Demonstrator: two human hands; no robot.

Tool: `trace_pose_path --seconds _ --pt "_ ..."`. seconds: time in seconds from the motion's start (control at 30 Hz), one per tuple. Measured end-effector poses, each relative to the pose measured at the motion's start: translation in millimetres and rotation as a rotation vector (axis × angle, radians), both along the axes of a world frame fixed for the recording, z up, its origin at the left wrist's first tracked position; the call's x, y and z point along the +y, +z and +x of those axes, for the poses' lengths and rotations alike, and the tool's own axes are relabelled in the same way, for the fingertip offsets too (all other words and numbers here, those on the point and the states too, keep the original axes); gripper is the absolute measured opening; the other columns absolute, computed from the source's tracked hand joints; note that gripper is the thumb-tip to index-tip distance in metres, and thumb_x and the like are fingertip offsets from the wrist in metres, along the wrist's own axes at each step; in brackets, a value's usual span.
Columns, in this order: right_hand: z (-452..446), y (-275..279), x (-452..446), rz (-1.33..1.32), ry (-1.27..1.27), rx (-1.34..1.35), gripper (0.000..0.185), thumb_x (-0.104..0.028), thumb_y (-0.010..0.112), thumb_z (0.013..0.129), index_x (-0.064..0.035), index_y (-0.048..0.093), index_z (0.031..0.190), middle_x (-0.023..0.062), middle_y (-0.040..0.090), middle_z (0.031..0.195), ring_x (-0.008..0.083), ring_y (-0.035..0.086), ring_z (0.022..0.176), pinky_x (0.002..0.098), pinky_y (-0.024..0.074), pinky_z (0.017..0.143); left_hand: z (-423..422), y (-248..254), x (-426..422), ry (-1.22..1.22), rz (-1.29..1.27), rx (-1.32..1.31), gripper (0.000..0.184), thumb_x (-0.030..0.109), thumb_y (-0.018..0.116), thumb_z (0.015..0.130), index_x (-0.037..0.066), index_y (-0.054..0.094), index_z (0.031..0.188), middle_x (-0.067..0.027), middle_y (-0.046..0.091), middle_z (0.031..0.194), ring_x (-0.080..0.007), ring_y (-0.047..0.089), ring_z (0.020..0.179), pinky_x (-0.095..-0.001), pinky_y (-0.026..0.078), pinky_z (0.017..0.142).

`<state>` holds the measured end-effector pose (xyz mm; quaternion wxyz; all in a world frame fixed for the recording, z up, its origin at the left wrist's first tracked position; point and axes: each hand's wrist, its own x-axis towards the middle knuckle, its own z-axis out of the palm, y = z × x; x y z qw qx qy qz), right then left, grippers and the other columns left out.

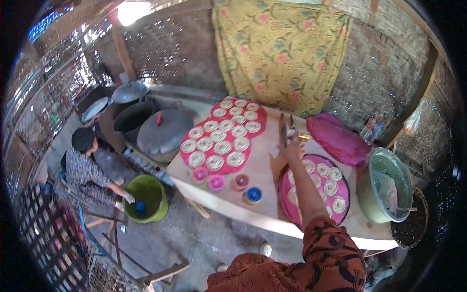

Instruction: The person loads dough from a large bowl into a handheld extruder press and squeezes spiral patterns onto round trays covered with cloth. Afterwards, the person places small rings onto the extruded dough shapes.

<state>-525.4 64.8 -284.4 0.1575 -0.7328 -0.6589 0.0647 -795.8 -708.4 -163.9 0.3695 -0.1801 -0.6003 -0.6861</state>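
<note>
A: Fig. legend, R hand (pixel 294 150): fingers at long dark tool (pixel 283 127), just beyond the fingertips; yellow cylinder (pixel 304 136) just beside, to the R. Grip?

B: Can't tell if pinching or spread; contact too small to resolve. L hand n/a, out of view.

A: Surroundings?

B: Round pink tray (pixel 287 211) w/ white noodle-like coils (pixel 330 188), nearer the body than the grip, under the forearm; pink mat (pixel 259 115) w/ more coils, L of grip.

A: Technique?

B: Best, in my judgement: forearm high, sleeve clear of coils; lift tool straight up, no dragging twd tray.
</note>
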Motion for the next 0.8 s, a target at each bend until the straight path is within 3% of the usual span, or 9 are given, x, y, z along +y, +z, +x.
trace_pose_path --seconds 0.03,0.07,0.13,0.23,0.3,0.43,0.6,0.67,0.8 --pt "-3.2 -1.5 7.0 -0.039 0.013 -0.008 0.106 -0.051 0.071 0.066 -0.0195 0.008 0.146 0.0293 0.023 0.142 0.0418 0.034 0.126 0.0471 0.0344 0.099 8.1 37.9 60.9 -0.272 0.110 0.098 0.032 0.011 0.037 0.095 -0.009 0.049 0.118 -0.0240 0.055 0.116 -0.0341 0.060 0.099 -0.0337 0.053 0.082" --pt "-3.8 -5.6 13.8 -0.084 0.026 -0.017 0.106 -0.051 0.070 0.067 -0.0203 0.007 0.147 0.0291 0.022 0.142 0.0406 0.033 0.127 0.0469 0.0342 0.100 51.7 101.9 151.6 -0.395 0.374 -0.235 0.032 0.012 0.041 0.094 -0.006 0.051 0.119 -0.0255 0.051 0.121 -0.0402 0.058 0.102 -0.0406 0.054 0.081" --pt "5.1 -25.0 41.4 -0.107 0.057 0.004 0.107 -0.048 0.070 0.067 -0.0196 0.005 0.147 0.0290 0.024 0.142 0.0397 0.035 0.126 0.0459 0.0359 0.099 19.9 82.1 185.8 -0.478 0.357 -0.110 0.028 0.016 0.046 0.093 -0.001 0.061 0.109 -0.0242 0.056 0.117 -0.0409 0.059 0.095 -0.0471 0.050 0.086" --pt "36.1 -18.9 63.8 -0.229 0.136 0.138 0.108 -0.044 0.070 0.068 -0.0160 0.002 0.147 0.0283 0.030 0.139 0.0381 0.042 0.123 0.0439 0.0393 0.097 2.1 69.9 295.7 -0.498 0.487 -0.349 0.034 0.008 0.046 0.093 -0.002 0.046 0.126 -0.0137 0.041 0.134 -0.0228 0.039 0.123 -0.0324 0.033 0.102" --pt "51.3 -13.5 68.8 -0.325 0.178 0.252 0.108 -0.043 0.070 0.068 -0.0132 0.001 0.146 0.0278 0.035 0.137 0.0374 0.045 0.120 0.0429 0.0410 0.096 34.3 74.7 392.0 -0.646 0.535 -0.573 0.032 0.010 0.049 0.092 0.003 0.049 0.124 -0.0109 0.047 0.129 -0.0202 0.044 0.117 -0.0305 0.039 0.096" --pt "62.6 -22.2 62.8 -0.182 0.348 -0.041 0.115 -0.047 0.071 0.065 -0.0054 0.000 0.144 0.0279 0.048 0.124 0.0411 0.053 0.110 0.0441 0.0435 0.093 93.1 72.5 559.7 -1.365 0.381 -0.421 0.031 0.013 0.053 0.090 0.005 0.050 0.119 -0.0086 0.058 0.115 -0.0206 0.055 0.109 -0.0317 0.049 0.083" --pt "110.4 -16.3 99.5 -0.174 0.353 0.151 0.105 -0.050 0.069 0.065 -0.0046 0.017 0.143 0.0283 0.054 0.116 0.0365 0.059 0.103 0.0430 0.0473 0.088 167.7 73.1 698.4 -1.504 0.468 -0.592 0.025 0.007 0.056 0.088 0.009 0.049 0.112 -0.0059 0.059 0.107 -0.0206 0.059 0.097 -0.0394 0.054 0.077" --pt "148.5 33.6 84.5 -0.128 0.222 0.356 0.089 -0.045 0.076 0.057 -0.0032 0.042 0.129 0.0204 0.059 0.114 0.0310 0.060 0.102 0.0404 0.0481 0.088 189.7 74.3 730.9 -1.592 0.469 -0.569 0.028 0.005 0.056 0.087 0.011 0.046 0.113 -0.0064 0.058 0.104 -0.0195 0.060 0.090 -0.0393 0.056 0.071" --pt "222.5 89.5 87.2 0.107 0.067 0.379 0.087 -0.047 0.068 0.069 -0.0110 0.027 0.136 0.0238 0.064 0.095 0.0383 0.063 0.087 0.0481 0.0516 0.073 216.9 50.2 784.5 -1.706 0.423 -0.631 0.025 0.005 0.055 0.088 0.012 0.046 0.110 -0.0061 0.058 0.104 -0.0192 0.060 0.089 -0.0394 0.056 0.071"
